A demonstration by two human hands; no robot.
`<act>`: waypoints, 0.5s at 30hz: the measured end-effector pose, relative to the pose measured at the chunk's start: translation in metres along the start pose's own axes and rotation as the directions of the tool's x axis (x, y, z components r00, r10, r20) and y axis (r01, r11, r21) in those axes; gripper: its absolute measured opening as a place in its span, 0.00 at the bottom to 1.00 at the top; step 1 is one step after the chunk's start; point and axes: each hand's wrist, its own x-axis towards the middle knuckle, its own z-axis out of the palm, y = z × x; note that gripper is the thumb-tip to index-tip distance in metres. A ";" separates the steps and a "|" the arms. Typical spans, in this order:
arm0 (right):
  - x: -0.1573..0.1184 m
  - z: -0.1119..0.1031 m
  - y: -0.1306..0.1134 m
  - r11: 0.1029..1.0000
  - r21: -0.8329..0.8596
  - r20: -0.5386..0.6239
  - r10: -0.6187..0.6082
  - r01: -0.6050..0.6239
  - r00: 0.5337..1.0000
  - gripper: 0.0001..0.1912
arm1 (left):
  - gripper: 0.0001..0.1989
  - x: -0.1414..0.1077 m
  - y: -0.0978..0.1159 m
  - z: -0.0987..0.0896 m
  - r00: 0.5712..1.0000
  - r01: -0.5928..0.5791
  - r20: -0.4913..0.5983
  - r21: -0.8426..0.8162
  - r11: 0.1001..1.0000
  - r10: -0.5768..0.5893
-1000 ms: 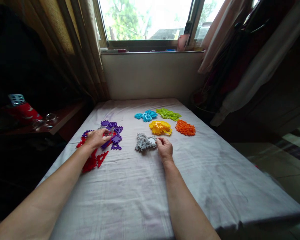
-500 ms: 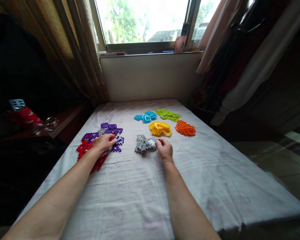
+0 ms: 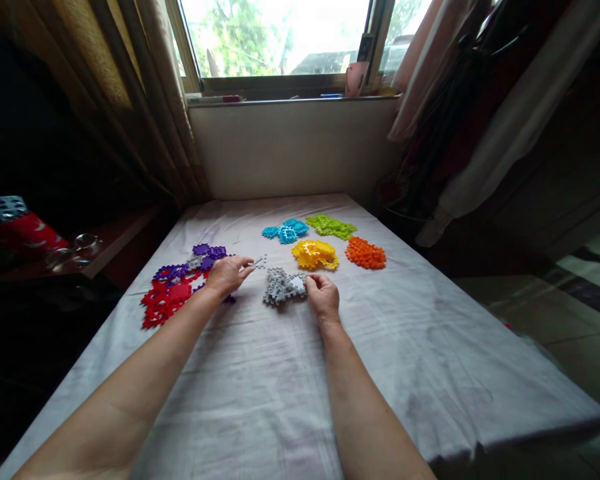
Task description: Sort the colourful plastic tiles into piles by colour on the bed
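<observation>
A grey piece [image 3: 260, 262] is pinched in the left hand [image 3: 227, 275] near the grey pile [image 3: 277, 287], at whose right end a paler piece [image 3: 298, 283] is held by the right hand [image 3: 324, 297]; yellow pieces [image 3: 315, 255] are seen beyond, on the cloth [image 3: 250, 380]

Gray toothed pieces [image 3: 279, 288] bar the way between my left hand [image 3: 227, 275] and right hand [image 3: 324, 297]; nearer me, I could cross the tablecloth [image 3: 250, 380].
</observation>
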 end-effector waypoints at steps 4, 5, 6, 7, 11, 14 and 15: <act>-0.001 0.000 -0.001 1.000 0.001 0.009 0.017 -0.017 1.000 0.14 | 0.18 0.008 0.029 0.017 0.995 -0.089 0.046 0.008 0.996 0.089; -0.001 0.000 -0.001 1.000 -0.002 0.010 0.019 -0.019 1.000 0.14 | 0.18 0.009 0.033 0.020 0.994 -0.100 0.056 0.015 0.995 0.099; -0.001 0.000 -0.001 1.000 -0.005 0.011 0.019 -0.019 1.000 0.14 | 0.18 0.010 0.035 0.023 0.992 -0.106 0.065 0.023 0.994 0.105; -0.001 0.000 -0.001 1.000 -0.008 0.012 0.020 -0.020 1.000 0.14 | 0.18 0.011 0.035 0.024 0.992 -0.108 0.072 0.031 0.994 0.106; -0.002 -0.001 -0.003 1.000 -0.018 0.014 0.025 -0.025 1.000 0.14 | 0.18 0.016 0.017 0.018 0.997 -0.050 0.065 0.084 0.995 0.044; -0.003 -0.001 -0.005 0.999 -0.039 0.004 0.014 -0.014 1.000 0.14 | 0.18 0.019 -0.017 0.003 0.996 0.082 0.016 0.155 0.985 -0.085; -0.003 -0.001 -0.006 0.999 -0.043 0.001 0.010 -0.010 1.000 0.14 | 0.19 0.020 -0.031 -0.003 0.991 0.131 -0.003 0.177 0.975 -0.133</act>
